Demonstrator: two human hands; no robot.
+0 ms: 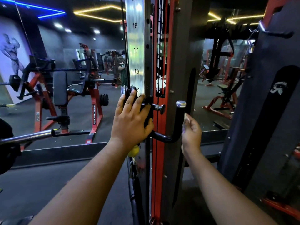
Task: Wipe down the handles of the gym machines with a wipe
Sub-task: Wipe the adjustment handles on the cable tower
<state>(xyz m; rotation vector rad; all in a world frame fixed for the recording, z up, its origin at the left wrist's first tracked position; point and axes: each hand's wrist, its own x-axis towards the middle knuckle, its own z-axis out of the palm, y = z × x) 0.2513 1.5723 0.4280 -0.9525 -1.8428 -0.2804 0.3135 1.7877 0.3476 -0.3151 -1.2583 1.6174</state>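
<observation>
wipe (pixel 186 118) in right hand (pixel 191 133) pinch beside black handle (pixel 179 120); left hand (pixel 131 120) spread on carriage (pixel 148 109)

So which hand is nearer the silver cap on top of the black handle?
Right. The right hand, pinching a wipe, sits just below the silver cap. The left hand rests on the carriage, beyond the pull pin.
</observation>
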